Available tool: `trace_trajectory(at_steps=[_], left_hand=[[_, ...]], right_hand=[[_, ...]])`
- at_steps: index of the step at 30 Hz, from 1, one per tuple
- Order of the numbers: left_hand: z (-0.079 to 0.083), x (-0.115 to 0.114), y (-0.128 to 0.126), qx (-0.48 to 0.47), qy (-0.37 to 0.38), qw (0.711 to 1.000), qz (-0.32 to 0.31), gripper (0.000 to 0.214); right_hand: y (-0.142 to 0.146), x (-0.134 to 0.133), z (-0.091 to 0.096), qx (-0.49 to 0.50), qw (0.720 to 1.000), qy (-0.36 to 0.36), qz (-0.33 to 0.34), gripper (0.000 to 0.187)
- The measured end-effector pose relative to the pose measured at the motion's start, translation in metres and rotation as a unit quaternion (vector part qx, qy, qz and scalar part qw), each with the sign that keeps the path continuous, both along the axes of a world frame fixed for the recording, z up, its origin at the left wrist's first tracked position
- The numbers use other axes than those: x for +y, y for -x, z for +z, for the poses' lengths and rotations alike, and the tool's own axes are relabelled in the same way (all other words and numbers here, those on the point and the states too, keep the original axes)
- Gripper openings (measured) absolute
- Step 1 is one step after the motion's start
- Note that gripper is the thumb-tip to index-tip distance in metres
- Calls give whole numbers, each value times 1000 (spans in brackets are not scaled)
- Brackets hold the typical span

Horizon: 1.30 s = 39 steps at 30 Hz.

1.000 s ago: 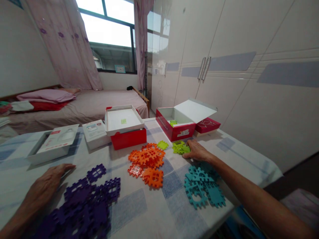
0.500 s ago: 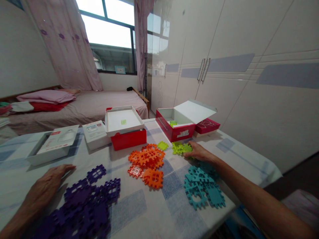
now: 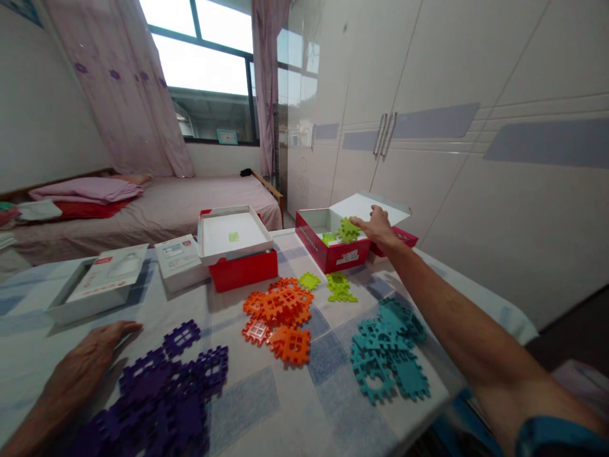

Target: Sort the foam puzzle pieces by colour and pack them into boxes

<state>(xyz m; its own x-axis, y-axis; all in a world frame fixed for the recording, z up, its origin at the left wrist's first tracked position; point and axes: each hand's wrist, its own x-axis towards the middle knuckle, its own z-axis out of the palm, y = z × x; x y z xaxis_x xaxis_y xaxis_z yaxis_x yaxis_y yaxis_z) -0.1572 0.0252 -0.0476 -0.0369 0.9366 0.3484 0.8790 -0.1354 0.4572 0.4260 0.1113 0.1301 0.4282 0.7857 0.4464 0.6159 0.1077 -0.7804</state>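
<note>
My left hand (image 3: 88, 355) rests on the tablecloth with its fingers stretched out, holding nothing, left of a pile of purple toothed plastic building pieces (image 3: 157, 387). My right hand (image 3: 379, 227) is over the red box with the raised white lid (image 3: 328, 252), fingers spread apart. Just off its fingertips, at the box opening, is a lime-green building piece (image 3: 349, 230); whether it still touches the fingers is hard to tell. Another lime-green piece (image 3: 328, 238) shows inside the box. On the cloth in front lie a few lime-green pieces (image 3: 339, 287) and a single one (image 3: 309, 281).
Orange pieces (image 3: 285, 304) are heaped mid-table, teal pieces (image 3: 387, 349) near the right edge. A red box with a white tray on top (image 3: 245, 270), a white box (image 3: 183, 270) and an open grey-white box (image 3: 95, 295) stand at the back left. A wardrobe (image 3: 451, 82) rises beyond.
My right hand has moved up and away from the lime-green pile to the open red box, bringing a lime-green piece along. Its fingers have spread. My left hand stays put.
</note>
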Motion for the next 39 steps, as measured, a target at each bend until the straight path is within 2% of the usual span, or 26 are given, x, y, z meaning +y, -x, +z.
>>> trace_trajectory(at_steps=[1, 2, 4, 6, 8, 10, 11, 13, 22, 30, 35, 39], left_hand=[[2, -1, -3, -6, 3, 1000, 2, 61], [5, -2, -6, -14, 9, 1000, 6, 60], [11, -5, -13, -34, 27, 999, 23, 60], [16, -7, -19, -49, 40, 997, 34, 60], [18, -7, -21, -58, 41, 997, 40, 62], [18, -7, -22, -56, 41, 997, 37, 62], [18, -7, -22, -53, 39, 997, 32, 61], [16, -7, -21, -46, 31, 998, 28, 59], [14, -6, -17, -28, 18, 999, 22, 56], [18, -10, -23, -28, 11, 999, 23, 55], [17, -8, -21, -20, 32, 999, 31, 58], [12, -5, -19, 36, -3, 999, 36, 57]], right_hand=[[3, -3, -4, -44, 999, -3, -32, 47], [5, -8, -10, -81, 996, 9, -29, 43], [9, -26, -28, -148, 985, 64, 67, 30], [10, -45, -50, -206, 948, 141, 199, 29], [9, -56, -70, -262, 897, 207, 289, 47], [7, -59, -84, -308, 856, 262, 321, 77], [7, -58, -89, -320, 844, 285, 324, 86], [6, -54, -94, -326, 834, 309, 320, 90], [11, -54, -89, -363, 838, 266, 309, 65], [12, -57, -97, -334, 862, 241, 297, 63], [9, -63, -97, -252, 891, 230, 300, 56], [0, -64, -87, -102, 909, 226, 334, 53]])
